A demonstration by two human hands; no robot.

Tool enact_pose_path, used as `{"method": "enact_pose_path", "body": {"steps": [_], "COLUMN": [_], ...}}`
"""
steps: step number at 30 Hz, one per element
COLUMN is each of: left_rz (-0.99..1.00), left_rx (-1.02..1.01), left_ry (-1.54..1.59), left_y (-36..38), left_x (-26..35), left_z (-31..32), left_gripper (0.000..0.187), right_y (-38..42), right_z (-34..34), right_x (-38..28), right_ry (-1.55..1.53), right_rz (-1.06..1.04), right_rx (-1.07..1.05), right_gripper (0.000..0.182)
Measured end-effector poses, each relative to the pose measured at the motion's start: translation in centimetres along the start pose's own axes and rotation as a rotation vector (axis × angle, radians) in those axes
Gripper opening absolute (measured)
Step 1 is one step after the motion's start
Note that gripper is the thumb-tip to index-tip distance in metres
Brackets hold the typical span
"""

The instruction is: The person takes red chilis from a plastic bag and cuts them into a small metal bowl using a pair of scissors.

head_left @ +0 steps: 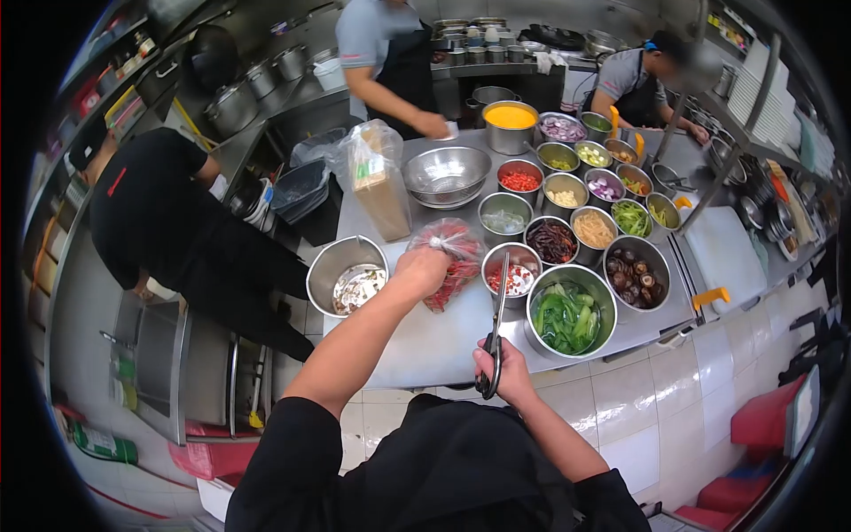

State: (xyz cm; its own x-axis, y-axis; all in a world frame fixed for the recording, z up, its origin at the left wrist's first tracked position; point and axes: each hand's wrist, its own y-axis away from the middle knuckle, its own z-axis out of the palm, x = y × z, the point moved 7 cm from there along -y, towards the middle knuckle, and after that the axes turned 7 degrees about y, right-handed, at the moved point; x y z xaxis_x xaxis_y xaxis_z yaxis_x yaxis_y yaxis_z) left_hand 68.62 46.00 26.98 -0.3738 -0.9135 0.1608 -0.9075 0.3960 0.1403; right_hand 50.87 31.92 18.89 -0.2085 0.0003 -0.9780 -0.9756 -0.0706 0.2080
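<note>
A: Starting left on the counter, what comes first?

B: An open steel pot, then the left hand, its fingers seemingly pinching the plastic bag of red pieces; the fingertips are partly hidden.

A: Which way does the bag lie from the right hand?

B: Far and to the left, well apart. The left hand is nearer, touching it.

A: And the scissors?

B: Right of the bag, right fingers wrapped around the handles, long axis near to far, tip over a container of red bits.
</note>
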Motion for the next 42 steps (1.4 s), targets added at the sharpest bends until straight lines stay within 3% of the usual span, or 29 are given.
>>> {"method": "enact_pose_path", "body": {"steps": [5, 8, 12, 16, 19, 22, 25, 28, 32, 35, 38, 42], "left_rz": [-0.154, -0.106, -0.032, 0.146, -0.076, 0.110, 0.141, -0.029, -0.101, -0.037, -0.031, -0.137], "left_rx": [-0.082, 0.069, 0.019, 0.316, 0.245, 0.379, 0.267, 0.013, 0.045, 0.185, 0.207, 0.061], "left_ry": [-0.092, -0.033, -0.034, 0.114, 0.312, 0.273, 0.095, 0.027, 0.068, 0.228, 0.593, 1.207], "left_y": [-0.8, -1.0, -0.1, 1.6, 1.9, 2.2, 1.7, 1.7, 1.4, 1.8, 2.2, 1.3], "left_x": [-0.2, -0.6, 0.1, 1.7, 1.7, 2.1, 1.4, 0.9, -0.1, -0.7, -0.1, 2.4], "left_z": [1.6, 2.1, 1.9, -1.2, -3.0, -3.5, -1.2, -0.5, 0.3, -0.9, -2.5, -0.4], "left_gripper": [0.026, 0.023, 0.028, 0.020, 0.019, 0.023, 0.028, 0.032, 0.034, 0.031, 0.026, 0.026], "right_y": [0.5, 0.5, 0.8, 0.7, 0.5, 0.3, 0.2, 0.0, 0.0, 0.1, 0.0, -0.8], "right_z": [-1.3, -1.6, -1.6, -1.4, -1.3, -1.1, -1.0, -1.2, -1.4, -2.0, -2.3, -1.9], "right_x": [1.0, 1.7, 0.8, 0.1, 0.2, -0.2, 0.1, 0.5, 0.9, 0.5, -0.3, -0.8], "right_ry": [-0.038, -0.031, -0.012, -0.005, 0.017, 0.002, -0.007, -0.055, -0.046, -0.027, -0.044, -0.239], "right_rz": [-0.003, 0.015, 0.018, 0.015, -0.005, 0.003, -0.006, 0.001, 0.003, -0.024, -0.028, 0.043], "right_rx": [0.051, 0.062, 0.040, 0.029, 0.026, 0.007, 0.001, -0.012, 0.000, 0.030, 0.025, -0.007], "right_gripper": [0.032, 0.031, 0.030, 0.031, 0.031, 0.032, 0.031, 0.037, 0.033, 0.039, 0.039, 0.040]}}
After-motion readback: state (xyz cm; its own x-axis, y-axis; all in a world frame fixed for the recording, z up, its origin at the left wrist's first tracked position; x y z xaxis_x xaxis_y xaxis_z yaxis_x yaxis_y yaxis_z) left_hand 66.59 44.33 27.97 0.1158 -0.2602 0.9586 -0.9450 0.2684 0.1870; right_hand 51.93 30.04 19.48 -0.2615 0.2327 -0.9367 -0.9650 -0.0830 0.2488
